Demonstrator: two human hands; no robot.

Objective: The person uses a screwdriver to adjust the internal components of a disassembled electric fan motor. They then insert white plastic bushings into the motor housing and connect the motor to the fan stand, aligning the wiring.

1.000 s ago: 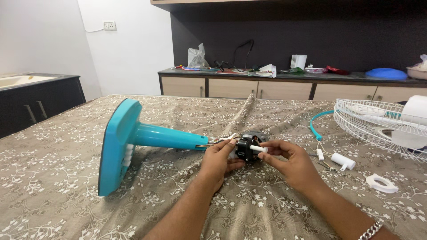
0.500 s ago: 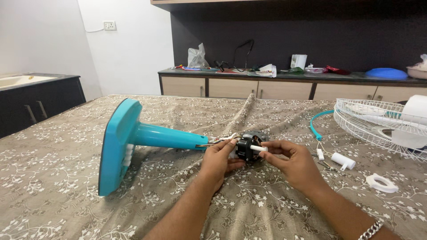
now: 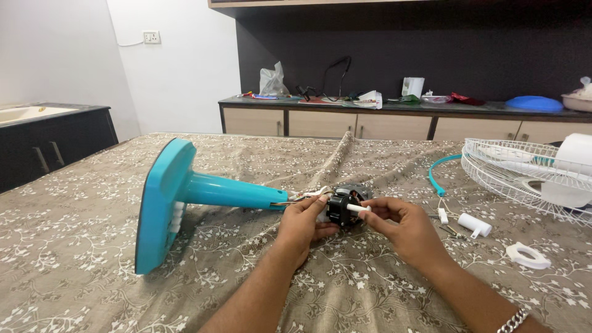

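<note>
Nothing shifting: I'm still gripping motor [image 3: 343,206] with left hand [image 3: 303,221], right hand [image 3: 401,228] pinching its shaft [image 3: 357,208] (stand [image 3: 185,200] lying flat).

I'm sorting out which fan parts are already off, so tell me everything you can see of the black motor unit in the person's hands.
The motor unit is a small black housing with coppery windings showing through openings. A white shaft sticks out toward the right. It sits at the end of the teal stand, which lies on its side on the patterned cloth, thin wires joining them. The left hand cups it from below; the right hand pinches the shaft.
</note>
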